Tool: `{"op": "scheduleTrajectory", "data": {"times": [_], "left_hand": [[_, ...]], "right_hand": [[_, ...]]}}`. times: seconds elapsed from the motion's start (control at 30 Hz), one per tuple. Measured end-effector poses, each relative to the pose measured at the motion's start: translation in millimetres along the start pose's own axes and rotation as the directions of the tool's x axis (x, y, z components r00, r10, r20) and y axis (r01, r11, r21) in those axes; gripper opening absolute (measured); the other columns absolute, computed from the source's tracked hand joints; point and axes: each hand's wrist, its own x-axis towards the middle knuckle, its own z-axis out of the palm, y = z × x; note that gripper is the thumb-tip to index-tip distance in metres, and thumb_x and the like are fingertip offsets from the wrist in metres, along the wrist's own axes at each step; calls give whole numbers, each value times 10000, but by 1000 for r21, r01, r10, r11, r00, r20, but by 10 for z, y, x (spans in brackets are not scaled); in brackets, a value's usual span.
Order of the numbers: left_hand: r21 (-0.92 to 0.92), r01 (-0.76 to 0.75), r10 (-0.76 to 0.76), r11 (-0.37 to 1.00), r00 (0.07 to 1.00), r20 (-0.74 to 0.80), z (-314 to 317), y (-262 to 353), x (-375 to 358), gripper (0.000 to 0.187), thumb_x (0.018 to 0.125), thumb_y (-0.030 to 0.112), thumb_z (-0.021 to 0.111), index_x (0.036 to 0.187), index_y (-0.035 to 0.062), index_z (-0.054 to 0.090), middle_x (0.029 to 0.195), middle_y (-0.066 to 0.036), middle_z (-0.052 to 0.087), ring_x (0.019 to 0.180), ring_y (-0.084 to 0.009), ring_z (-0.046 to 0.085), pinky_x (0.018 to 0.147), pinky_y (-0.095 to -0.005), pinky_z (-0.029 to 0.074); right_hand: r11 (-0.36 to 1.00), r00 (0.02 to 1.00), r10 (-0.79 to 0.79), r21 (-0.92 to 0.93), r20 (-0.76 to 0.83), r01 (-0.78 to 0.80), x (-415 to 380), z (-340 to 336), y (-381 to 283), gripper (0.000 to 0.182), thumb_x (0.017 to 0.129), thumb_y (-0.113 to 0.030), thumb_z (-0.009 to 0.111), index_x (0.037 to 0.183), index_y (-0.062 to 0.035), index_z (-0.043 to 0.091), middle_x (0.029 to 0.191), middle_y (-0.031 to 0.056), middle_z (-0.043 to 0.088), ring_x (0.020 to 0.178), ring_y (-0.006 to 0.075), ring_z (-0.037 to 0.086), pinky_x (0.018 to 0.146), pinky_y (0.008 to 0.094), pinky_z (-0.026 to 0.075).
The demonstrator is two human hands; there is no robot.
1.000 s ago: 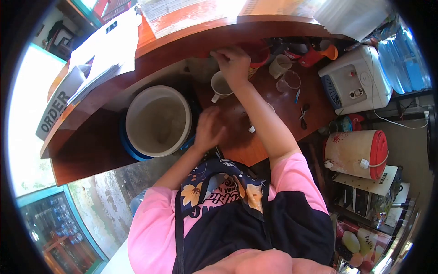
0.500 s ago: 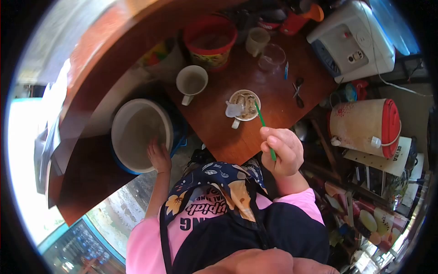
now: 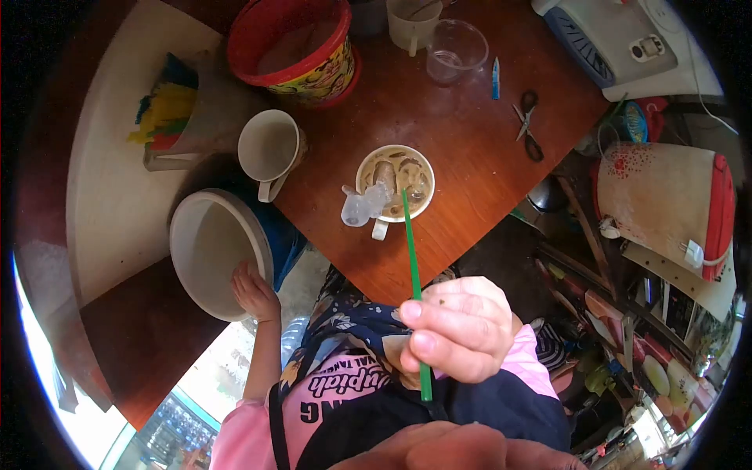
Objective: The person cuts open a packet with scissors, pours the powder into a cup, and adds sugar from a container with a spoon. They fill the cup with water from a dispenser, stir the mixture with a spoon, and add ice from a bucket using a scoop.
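Note:
My right hand point(image 3: 462, 329) pinches a long green straw point(image 3: 416, 270) between thumb and fingers. Its far tip overlaps a white mug point(image 3: 380, 229) of light brown drink point(image 3: 415, 174) with ice in it. A translucent whitish lump point(image 3: 359, 208) lies across the mug's rim on the left. My left hand point(image 3: 256, 294) is at the near edge of a large white tub point(image 3: 266, 258), fingers stretched out against its rim. To the left of the drink stands another white mug point(image 3: 266, 186), handle towards me.
On the brown table point(image 3: 462, 211) are a red bucket point(image 3: 345, 39), a clear plastic cup point(image 3: 470, 47), a pale mug point(image 3: 411, 35), a blue pen-like item point(image 3: 495, 80) and scissors point(image 3: 526, 125). A water dispenser point(image 3: 666, 70) and a red-lidded cooler point(image 3: 658, 200) stand at right.
The view has tilted down and closer over the table. My right hand, with the straw, appears larger and lower. The left hand stays at the tub's edge.

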Motion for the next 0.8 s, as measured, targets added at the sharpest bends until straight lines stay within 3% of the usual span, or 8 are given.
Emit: {"op": "scheduleTrajectory", "data": {"times": [0.23, 0.33, 0.8], "left_hand": [[18, -18, 19, 1000, 1000, -21, -22, 64, 41, 284, 901, 117, 414, 1118, -9, 547, 1083, -182, 582, 1012, -374, 527, 906, -458, 383], [26, 11, -11, 1000, 1000, 7, 0, 23, 9, 321, 933, 179, 387, 1158, -1, 530, 1136, -198, 562, 1037, -384, 515, 910, -463, 382], [30, 23, -23, 999, 1000, 1, -37, 108, 47, 290, 896, 115, 401, 1110, 0, 559, 1074, -185, 588, 1002, -379, 528, 904, -459, 386]], "right_hand": [[995, 999, 22, 94, 38, -26, -64, -32, 116, 297, 749, -129, 727, 949, 47, 598, 907, 217, 636, 661, 176, 626, 536, 252, 520], [994, 999, 32, 102, 25, -35, -55, -22, 138, 293, 747, -139, 731, 937, 43, 602, 909, 216, 637, 667, 179, 627, 542, 256, 521], [991, 999, 42, 125, 26, -45, 10, -37, 215, 229, 761, -129, 719, 901, 26, 624, 896, 195, 646, 631, 158, 610, 522, 238, 504]]}}
